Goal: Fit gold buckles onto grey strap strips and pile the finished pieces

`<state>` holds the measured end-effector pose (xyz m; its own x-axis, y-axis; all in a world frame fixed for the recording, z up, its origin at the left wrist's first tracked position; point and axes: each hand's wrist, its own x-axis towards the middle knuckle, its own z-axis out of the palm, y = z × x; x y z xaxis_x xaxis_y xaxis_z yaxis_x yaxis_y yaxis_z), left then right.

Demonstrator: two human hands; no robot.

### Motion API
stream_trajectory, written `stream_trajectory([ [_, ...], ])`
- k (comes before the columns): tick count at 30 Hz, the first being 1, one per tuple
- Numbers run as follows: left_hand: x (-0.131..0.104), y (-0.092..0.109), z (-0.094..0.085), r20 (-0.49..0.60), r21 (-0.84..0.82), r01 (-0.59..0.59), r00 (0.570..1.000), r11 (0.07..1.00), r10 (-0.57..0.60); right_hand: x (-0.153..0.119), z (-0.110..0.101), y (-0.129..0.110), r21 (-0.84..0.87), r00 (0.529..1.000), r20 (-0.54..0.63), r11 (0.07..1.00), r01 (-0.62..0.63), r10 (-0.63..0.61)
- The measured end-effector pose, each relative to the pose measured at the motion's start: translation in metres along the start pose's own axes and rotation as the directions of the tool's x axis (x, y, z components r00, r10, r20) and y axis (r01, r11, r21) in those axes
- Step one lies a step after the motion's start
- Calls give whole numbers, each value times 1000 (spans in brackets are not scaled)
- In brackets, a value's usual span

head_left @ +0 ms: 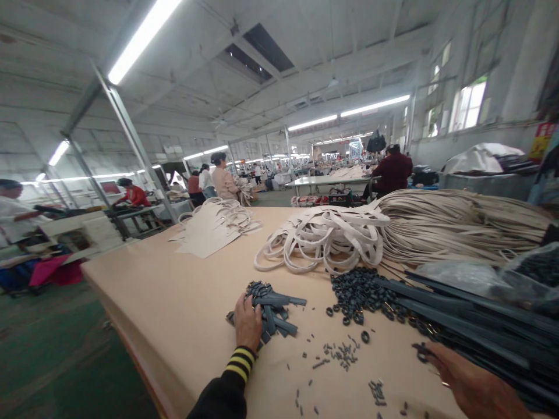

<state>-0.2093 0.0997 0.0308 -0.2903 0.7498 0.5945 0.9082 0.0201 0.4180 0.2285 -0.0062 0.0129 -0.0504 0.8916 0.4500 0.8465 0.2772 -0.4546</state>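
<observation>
My left hand rests on the left side of a pile of short dark strips on the tan table; its fingers are bent over the pile, and what they grip is hidden. At the lower right, my right hand holds a small dark piece between its fingertips. Small dark loops lie heaped beyond and between the hands. Tiny dark bits are scattered on the tabletop, with one loose loop just above them.
Long dark strips stretch across the right side. Behind them lie a thick bundle of beige straps and looped pale straps. Flat beige pieces lie at the far left. Several people are at tables in the background.
</observation>
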Motion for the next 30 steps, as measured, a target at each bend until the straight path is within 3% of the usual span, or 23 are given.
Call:
stream_trajectory([
  [2,-22,38,-6,82,-255,-38,995,966,61,6,11,-40,101,986,163,995,20,-36],
  [3,-37,60,-7,211,-402,-15,972,916,108,7,17,-57,152,975,218,988,10,-44],
  [4,-55,82,-6,345,-524,48,925,850,160,8,21,-71,208,966,255,978,-8,-47],
  [6,-92,123,-2,567,-644,214,778,734,271,9,26,-90,335,931,356,941,-46,-81],
  [9,-134,164,5,743,-637,470,585,611,324,7,26,-94,456,888,444,883,-108,-121],
  [11,-146,176,7,800,-592,594,519,545,302,7,22,-87,538,829,544,813,-225,-130],
  [14,-145,177,8,826,-554,679,517,481,222,8,16,-72,573,731,677,683,-454,-82],
  [16,-140,175,9,838,-538,726,517,427,177,8,13,-66,583,695,715,613,-533,-75],
  [23,-138,175,6,857,-513,806,503,295,116,6,15,-64,603,656,750,491,-629,-82],
  [26,-139,174,6,851,-519,815,519,258,75,5,15,-63,596,638,758,539,-595,-134],
  [28,-139,173,4,841,-537,813,538,223,62,6,12,-63,592,685,713,652,-473,-151],
  [30,-138,173,2,832,-554,820,550,144,64,8,7,-67,570,826,540,792,-216,-164],
])
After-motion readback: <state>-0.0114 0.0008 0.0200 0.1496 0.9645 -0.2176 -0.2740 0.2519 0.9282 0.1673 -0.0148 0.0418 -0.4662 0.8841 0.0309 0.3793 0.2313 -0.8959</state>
